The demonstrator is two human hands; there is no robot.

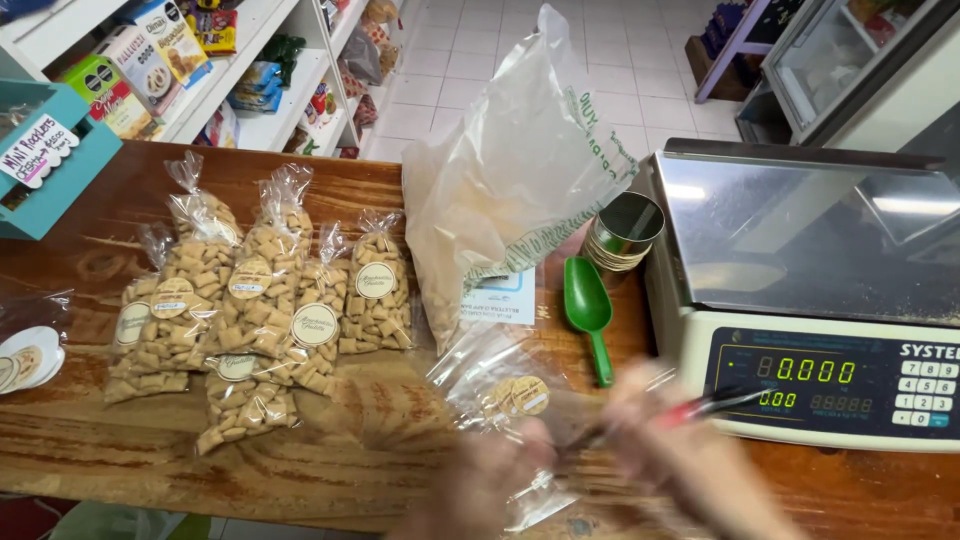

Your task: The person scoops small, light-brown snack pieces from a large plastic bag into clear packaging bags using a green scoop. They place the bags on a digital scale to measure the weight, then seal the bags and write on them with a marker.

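Observation:
My left hand [485,480] is blurred at the bottom middle and holds an empty clear cellophane bag [500,395] with a round gold sticker. My right hand [690,465] is blurred beside it and grips a thin dark tool with a red part [690,410], probably scissors, whose tip points toward the scale. Several filled, tied bags of small square biscuits [260,300] lie on the wooden counter [330,455] to the left. A large plastic sack of the same biscuits [500,200] stands behind the hands.
A digital scale [810,290] with a steel pan takes up the right side. A green scoop [588,310] and a stack of metal cups [625,230] lie between sack and scale. A teal box [45,165] and white stickers [25,360] sit at the left. Shelves stand behind.

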